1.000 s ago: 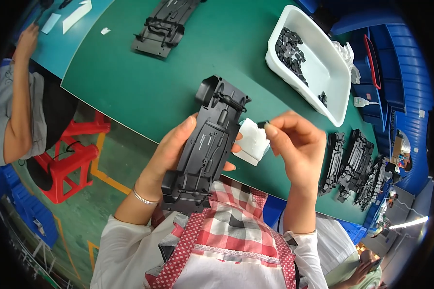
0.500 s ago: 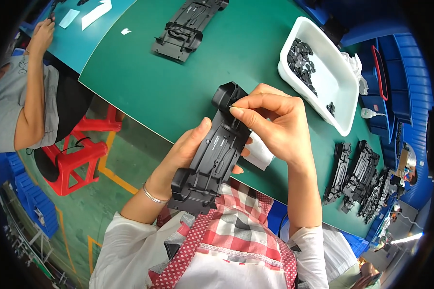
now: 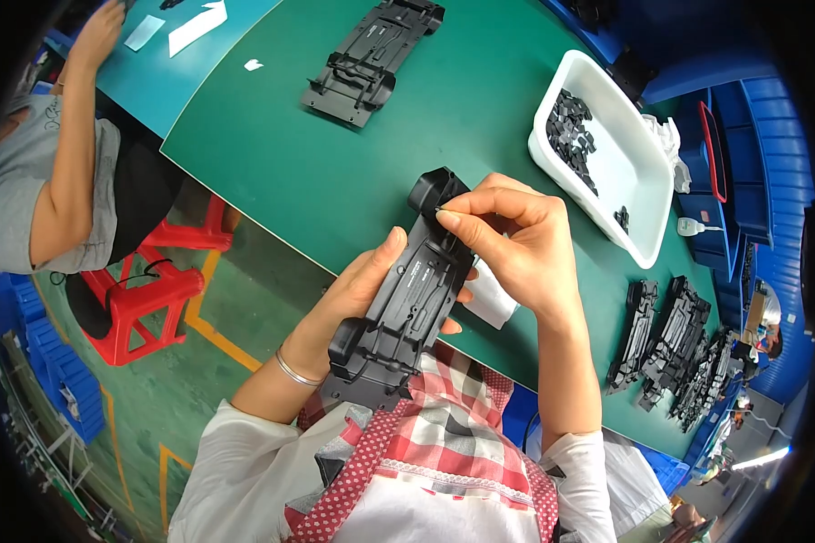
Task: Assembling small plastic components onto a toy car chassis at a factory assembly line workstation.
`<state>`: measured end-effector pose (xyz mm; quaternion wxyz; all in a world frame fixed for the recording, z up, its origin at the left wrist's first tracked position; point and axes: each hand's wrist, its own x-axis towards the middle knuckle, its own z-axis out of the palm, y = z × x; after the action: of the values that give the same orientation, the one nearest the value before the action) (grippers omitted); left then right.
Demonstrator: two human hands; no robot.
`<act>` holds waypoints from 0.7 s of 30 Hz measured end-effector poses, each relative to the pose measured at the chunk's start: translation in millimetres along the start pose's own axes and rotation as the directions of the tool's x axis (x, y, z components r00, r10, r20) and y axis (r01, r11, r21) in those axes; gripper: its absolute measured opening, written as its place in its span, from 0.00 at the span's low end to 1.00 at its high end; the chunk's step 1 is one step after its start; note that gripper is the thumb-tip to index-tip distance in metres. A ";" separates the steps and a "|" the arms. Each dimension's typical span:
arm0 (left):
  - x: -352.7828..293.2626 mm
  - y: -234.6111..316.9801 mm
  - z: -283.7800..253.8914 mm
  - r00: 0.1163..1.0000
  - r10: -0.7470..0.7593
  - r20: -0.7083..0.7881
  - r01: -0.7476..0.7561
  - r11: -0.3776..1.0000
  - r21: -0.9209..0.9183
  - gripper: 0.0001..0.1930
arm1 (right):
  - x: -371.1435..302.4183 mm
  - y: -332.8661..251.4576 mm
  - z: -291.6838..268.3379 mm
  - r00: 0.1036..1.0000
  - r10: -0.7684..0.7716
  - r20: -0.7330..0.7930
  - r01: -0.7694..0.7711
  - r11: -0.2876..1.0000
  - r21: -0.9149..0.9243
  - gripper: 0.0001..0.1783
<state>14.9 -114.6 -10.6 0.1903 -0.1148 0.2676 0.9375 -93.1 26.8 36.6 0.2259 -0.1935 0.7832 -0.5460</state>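
Black plastic toy-car chassis (image 3: 406,308) held lengthwise above the near edge of the green table (image 3: 335,172), tilted, far end over the tabletop, near end close to the chest. Left hand (image 3: 358,294) wrapped around its left side and underside, thumb on the top face, closed on the moulding. Right hand (image 3: 516,240) pinched shut, thumb and forefinger meeting on something tiny at the chassis's far end; too small to identify. White sheet (image 3: 491,294) partly hidden under that hand. Probably light, stiff, ribbed enough not to slip; thin clips and tabs likely fragile. Best taken along the long side rails, mid-length. White bin (image 3: 607,185) of small black parts well apart, right.
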 end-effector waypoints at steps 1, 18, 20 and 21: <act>-0.1 -0.1 -1.3 1.000 0.001 0.001 -0.001 1.000 0.001 0.34 | 0.0 0.2 0.3 1.000 -0.029 -0.004 0.029 0.999 -0.016 0.04; -2.1 2.0 -0.6 0.999 -0.036 -0.012 0.036 0.999 0.001 0.34 | -0.1 -1.7 2.9 0.998 -0.064 -0.023 0.063 0.996 -0.071 0.04; -2.0 2.5 -1.1 0.999 -0.039 -0.007 0.039 0.999 0.005 0.34 | -0.7 -0.3 3.6 0.997 -0.077 -0.025 0.075 0.993 -0.086 0.04; -1.9 2.6 -1.4 0.999 -0.043 -0.003 0.043 0.999 0.008 0.34 | -1.4 0.9 4.3 0.996 -0.084 -0.034 0.081 0.994 -0.078 0.04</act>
<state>15.7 -118.0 -9.9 0.2105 -0.1211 0.2690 0.9320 -89.6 24.6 34.6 0.1808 -0.2241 0.7990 -0.5279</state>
